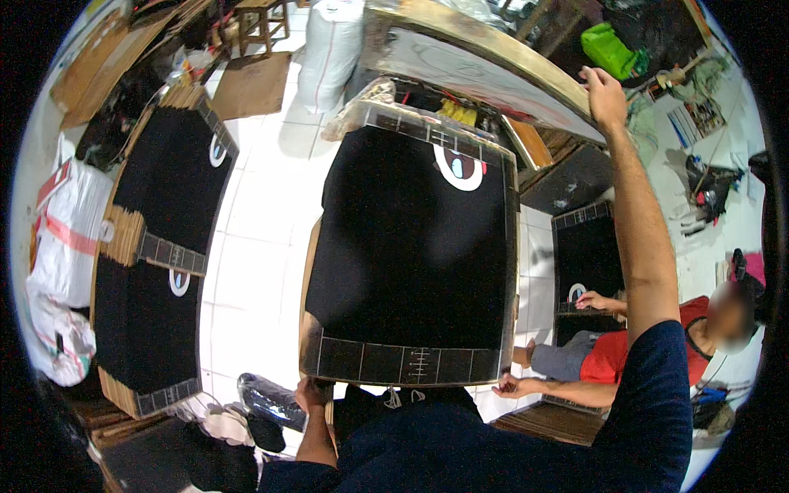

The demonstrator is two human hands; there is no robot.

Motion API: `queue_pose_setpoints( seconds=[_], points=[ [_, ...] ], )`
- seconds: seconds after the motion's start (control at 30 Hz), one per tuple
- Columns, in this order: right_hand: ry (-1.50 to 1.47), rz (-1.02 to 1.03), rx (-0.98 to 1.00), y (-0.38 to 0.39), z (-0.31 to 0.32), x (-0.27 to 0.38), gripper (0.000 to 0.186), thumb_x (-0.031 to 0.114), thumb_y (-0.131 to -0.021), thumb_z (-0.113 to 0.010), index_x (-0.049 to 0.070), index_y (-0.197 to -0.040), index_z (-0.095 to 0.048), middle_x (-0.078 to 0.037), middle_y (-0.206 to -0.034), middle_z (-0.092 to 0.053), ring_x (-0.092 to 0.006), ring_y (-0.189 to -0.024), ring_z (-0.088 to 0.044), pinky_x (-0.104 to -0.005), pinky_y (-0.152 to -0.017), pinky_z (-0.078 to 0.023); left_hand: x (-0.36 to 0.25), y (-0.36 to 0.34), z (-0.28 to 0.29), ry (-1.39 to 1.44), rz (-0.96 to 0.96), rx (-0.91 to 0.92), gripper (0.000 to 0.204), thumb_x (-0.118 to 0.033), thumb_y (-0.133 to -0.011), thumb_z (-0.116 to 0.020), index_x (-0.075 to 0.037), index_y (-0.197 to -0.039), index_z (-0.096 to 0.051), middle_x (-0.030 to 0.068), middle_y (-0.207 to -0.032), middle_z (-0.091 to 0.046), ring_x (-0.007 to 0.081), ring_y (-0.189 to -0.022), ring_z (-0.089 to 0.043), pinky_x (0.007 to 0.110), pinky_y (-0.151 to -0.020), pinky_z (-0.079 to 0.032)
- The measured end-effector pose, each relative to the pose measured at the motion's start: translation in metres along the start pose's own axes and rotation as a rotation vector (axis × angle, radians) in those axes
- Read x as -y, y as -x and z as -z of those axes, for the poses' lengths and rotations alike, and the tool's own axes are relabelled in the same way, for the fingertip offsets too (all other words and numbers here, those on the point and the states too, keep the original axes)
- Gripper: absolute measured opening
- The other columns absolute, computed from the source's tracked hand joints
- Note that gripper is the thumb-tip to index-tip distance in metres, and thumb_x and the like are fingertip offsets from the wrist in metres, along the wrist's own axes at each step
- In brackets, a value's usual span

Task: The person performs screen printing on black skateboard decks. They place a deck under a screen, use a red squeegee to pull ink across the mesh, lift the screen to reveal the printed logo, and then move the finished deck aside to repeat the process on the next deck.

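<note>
Frame (493,39) tipped up at far side of board (370,359), R hand (606,97) gripping its right end.

Frame looks stiff, prob. mod. weight & awkward (long); mesh (460,70) likely the fragile bit, so best held by wood rim, nr a corner. Black cloth (394,255) on board: soft, prob. shifts if dragged. L hand (311,394) at board's near-left corner, fingers curled; can't tell if gripping. Co-worker's hand (511,384) at near-right corner, w/ their body close on that side; white sack (330,57) beside frame's left end, limiting room there.
</note>
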State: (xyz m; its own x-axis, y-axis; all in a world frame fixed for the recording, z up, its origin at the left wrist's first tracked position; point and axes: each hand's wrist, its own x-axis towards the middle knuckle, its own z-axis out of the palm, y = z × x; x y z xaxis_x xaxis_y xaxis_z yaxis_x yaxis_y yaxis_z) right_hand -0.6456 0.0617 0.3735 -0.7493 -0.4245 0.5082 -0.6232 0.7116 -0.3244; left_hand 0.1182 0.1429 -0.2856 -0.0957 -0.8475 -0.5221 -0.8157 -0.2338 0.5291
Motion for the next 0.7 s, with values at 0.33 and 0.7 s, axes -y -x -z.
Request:
queue_pose_setpoints(
  seconds=[0.33, 0.7],
  points=[
    [-0.027, 0.078, -0.009, -0.028, -0.009, -0.021, 0.046, 0.053, -0.097, -0.055, 0.018, -0.114, -0.078, -0.011, -0.101, -0.076, -0.0278, -0.1, -0.07, -0.0377, -0.093, -0.049, -0.06, -0.036, 0.073, -0.235, 0.053, -0.488, 0.019, -0.027, -0.099, -0.06, -0.01, -0.102, -0.07, 0.0203, -0.087, -0.072, 0.0419, -0.083, -0.069, 0.056, -0.072, -0.053],
    [0.066, 0.132, 0.085, -0.057, -0.006, -0.024, 0.054, 0.054, -0.099, -0.048, 0.01, -0.116, -0.075, -0.017, -0.117, -0.074, -0.0361, -0.111, -0.067, -0.0412, -0.098, -0.048, -0.199, 0.003, 0.471, -0.594, -0.029, -1.022, 0.042, -0.048, -0.101, -0.058, -0.012, -0.096, -0.079, 0.016, -0.096, -0.076, 0.0384, -0.093, -0.074, 0.052, -0.077, -0.057]
  ],
)
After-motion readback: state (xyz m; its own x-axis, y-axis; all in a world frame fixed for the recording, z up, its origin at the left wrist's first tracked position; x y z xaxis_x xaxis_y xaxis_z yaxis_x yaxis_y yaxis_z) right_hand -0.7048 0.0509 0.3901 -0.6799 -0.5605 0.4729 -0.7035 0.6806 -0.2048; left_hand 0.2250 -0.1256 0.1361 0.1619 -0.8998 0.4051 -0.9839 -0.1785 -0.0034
